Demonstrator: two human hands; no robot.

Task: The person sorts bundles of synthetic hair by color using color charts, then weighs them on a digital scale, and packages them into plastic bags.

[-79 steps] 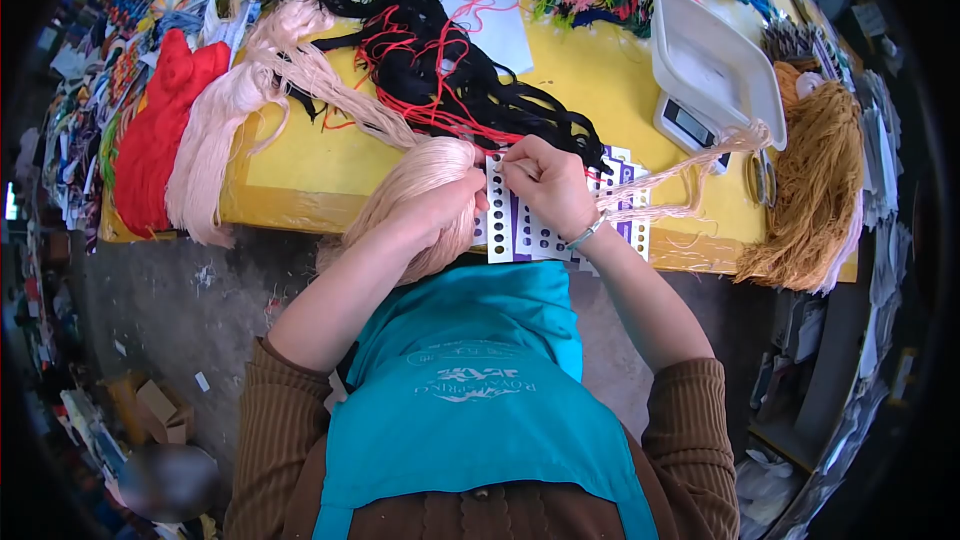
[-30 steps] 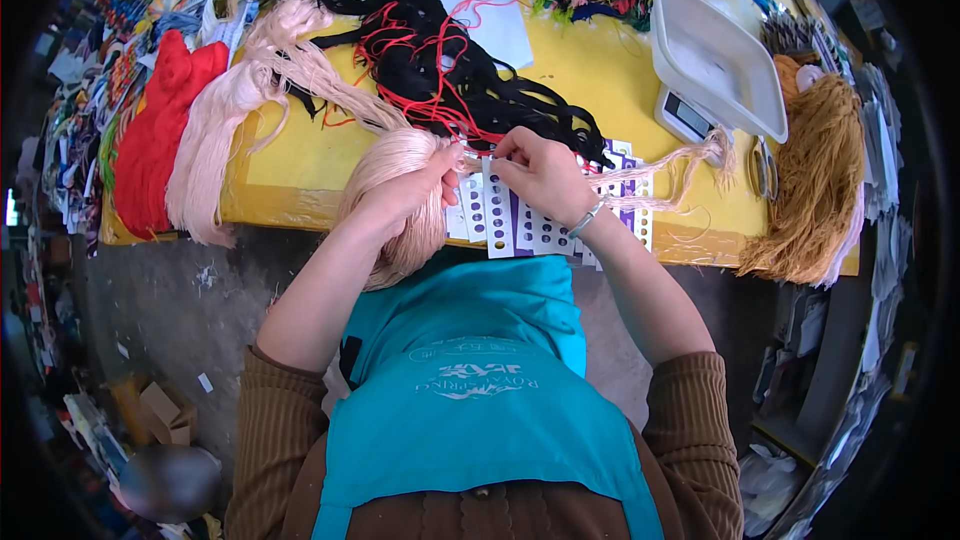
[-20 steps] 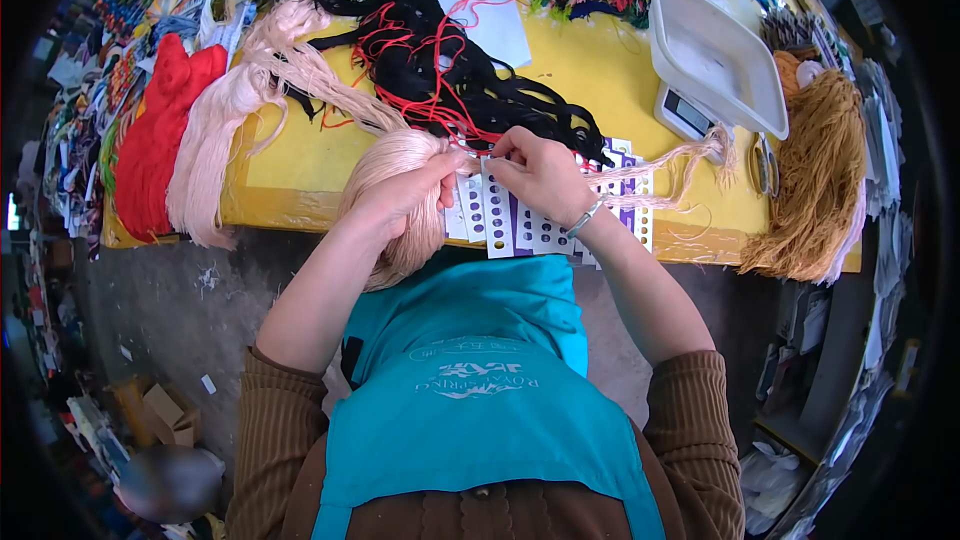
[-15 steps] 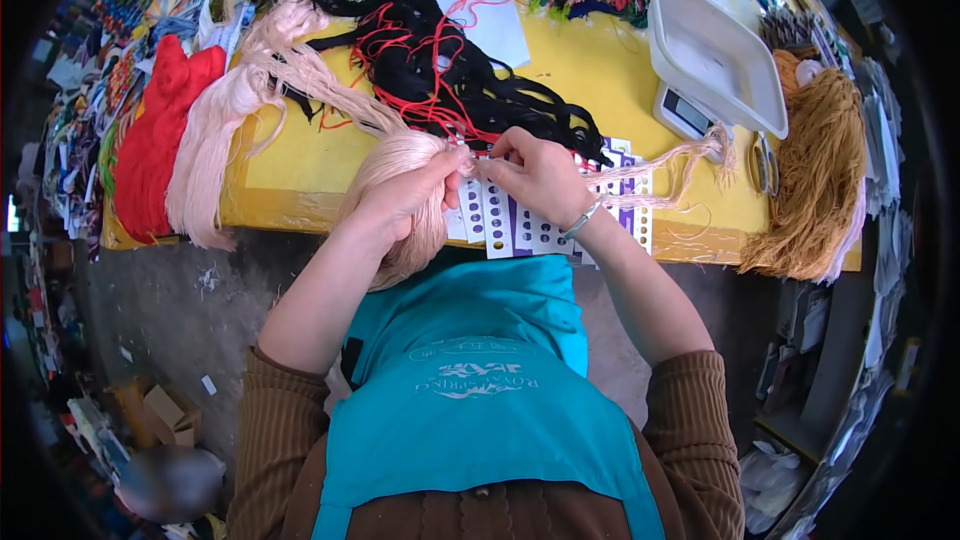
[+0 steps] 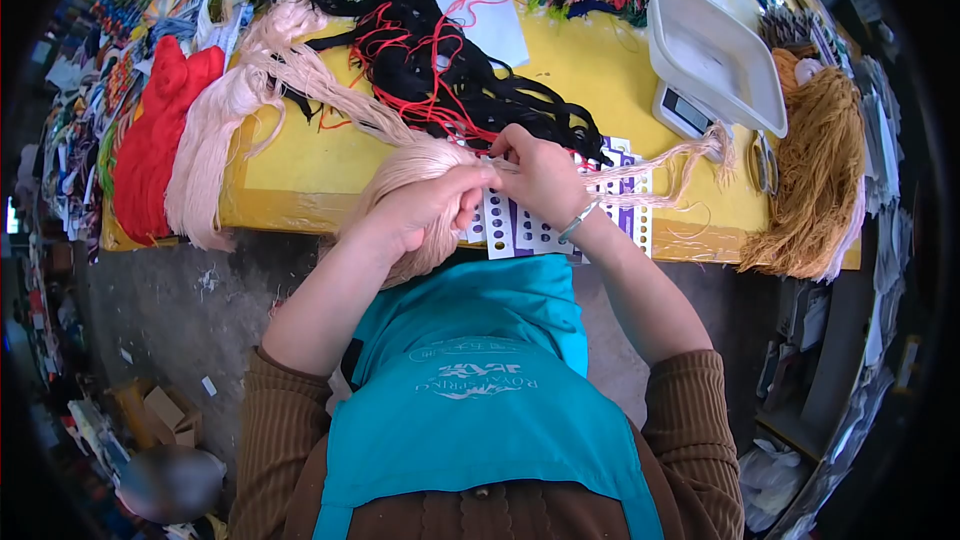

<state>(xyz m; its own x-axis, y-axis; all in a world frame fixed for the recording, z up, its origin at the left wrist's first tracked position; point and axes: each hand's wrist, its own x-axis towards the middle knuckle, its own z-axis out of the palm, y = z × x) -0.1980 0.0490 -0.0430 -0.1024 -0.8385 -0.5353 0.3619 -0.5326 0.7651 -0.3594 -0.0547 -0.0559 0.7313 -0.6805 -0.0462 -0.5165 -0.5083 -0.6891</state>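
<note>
A thick skein of pale pink thread [image 5: 412,168] lies bunched at the table's front edge. My left hand [image 5: 432,208] is closed around the skein's near side, its thumb and fingertips pinching the narrow end. Fingers of my right hand [image 5: 545,178] are closed on the same end, just touching my left fingertips. Loose pink strands [image 5: 672,168] trail out to the right from behind my right hand. White and purple cards with holes [image 5: 498,228] lie beneath both hands. The exact pinch point is partly hidden by my fingers.
Behind my hands lies black yarn tangled with red thread [image 5: 420,60]. A digital scale with a white tray [image 5: 715,65], scissors [image 5: 764,162] and brown thread [image 5: 815,170] are on the right. Red [image 5: 165,140] and pale pink skeins [image 5: 212,145] hang over the left edge.
My left hand has slid right along the skein, closer to my right fingertips, and the skein's bulk has shifted right with it. My right hand has barely moved.
</note>
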